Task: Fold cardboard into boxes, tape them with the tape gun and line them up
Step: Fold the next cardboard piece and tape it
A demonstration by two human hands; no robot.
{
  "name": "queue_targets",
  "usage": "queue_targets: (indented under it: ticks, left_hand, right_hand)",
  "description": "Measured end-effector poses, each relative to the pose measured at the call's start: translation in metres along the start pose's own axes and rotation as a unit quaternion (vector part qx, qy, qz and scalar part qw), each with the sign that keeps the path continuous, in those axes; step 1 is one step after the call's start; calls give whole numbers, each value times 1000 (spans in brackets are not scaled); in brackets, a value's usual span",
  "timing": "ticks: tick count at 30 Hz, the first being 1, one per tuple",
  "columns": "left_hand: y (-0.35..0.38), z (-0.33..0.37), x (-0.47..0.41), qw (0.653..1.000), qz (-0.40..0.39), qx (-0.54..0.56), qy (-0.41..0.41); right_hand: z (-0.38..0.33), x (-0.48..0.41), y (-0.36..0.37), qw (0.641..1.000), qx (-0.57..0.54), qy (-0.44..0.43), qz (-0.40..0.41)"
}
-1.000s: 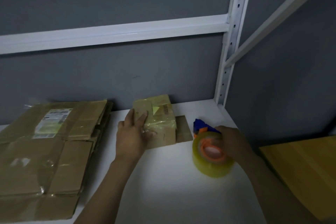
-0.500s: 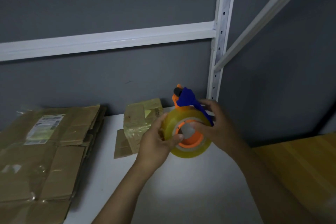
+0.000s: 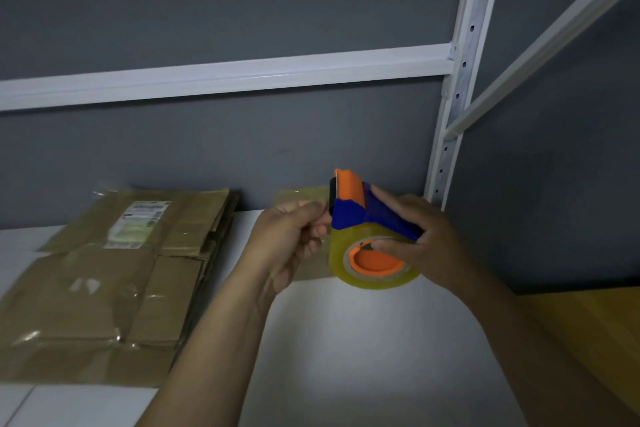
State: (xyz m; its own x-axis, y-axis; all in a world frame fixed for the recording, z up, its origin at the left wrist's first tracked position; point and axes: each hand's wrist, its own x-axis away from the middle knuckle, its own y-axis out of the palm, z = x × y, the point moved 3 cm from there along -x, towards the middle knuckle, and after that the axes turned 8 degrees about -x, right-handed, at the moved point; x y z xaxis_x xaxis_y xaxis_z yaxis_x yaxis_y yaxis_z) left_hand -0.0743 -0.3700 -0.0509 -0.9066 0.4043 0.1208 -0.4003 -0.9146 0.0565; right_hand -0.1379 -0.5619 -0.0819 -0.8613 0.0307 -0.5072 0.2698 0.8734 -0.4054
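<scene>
My right hand (image 3: 429, 243) holds a blue and orange tape gun (image 3: 360, 215) with a big roll of clear yellowish tape (image 3: 367, 279), lifted above the white shelf (image 3: 363, 350). My left hand (image 3: 287, 239) is at the gun's front, its fingers pinched beside the orange head, seemingly on the tape end. A small folded cardboard box (image 3: 301, 196) stands at the back wall, mostly hidden behind my hands. A stack of flattened cardboard (image 3: 114, 281) lies on the shelf at the left, with a white label on top.
A white metal rack post (image 3: 453, 94) rises at the back right with a horizontal rail (image 3: 221, 74) and a slanted brace. A grey wall stands behind. A yellow wooden surface (image 3: 588, 340) lies at the lower right.
My right hand lifted the tape gun off the shelf. My left hand left the small box and came to the gun's front. The view shifted, so the box now sits behind my hands.
</scene>
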Motion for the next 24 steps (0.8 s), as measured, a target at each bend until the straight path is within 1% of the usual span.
queue_targets:
  ticks: [1,4,7,10,13,16,17,20,24]
  left_hand:
    - [-3,-1,-2,1000,12,1,2]
    - [-16,-3,-4,997,61,-43,11]
    - [-31,-8,-6,992,99,-74,-5]
    - [-38,-15,-7,988,127,-86,-5]
    - [-45,-14,-10,981,160,-109,1]
    - [-70,-13,-17,967,236,-94,7]
    - [-78,-14,-19,965,243,-95,2]
    - [-82,-29,-24,969,201,-146,-8]
    - [-82,-46,-33,964,217,-151,-9]
  right_hand:
    - [0,-1,0,1000,10,0,-4]
    - [2,-3,-1,998,58,1,-36]
    - [3,-10,-8,993,108,3,-57]
    - [0,-22,-12,982,166,0,-87]
    - [-2,-31,-8,973,194,8,-122]
    - [2,-37,-16,968,224,13,-116]
    - [4,-38,-21,961,251,14,-115]
    - [9,-43,-28,929,339,24,-149]
    - [11,-51,-25,919,351,41,-174]
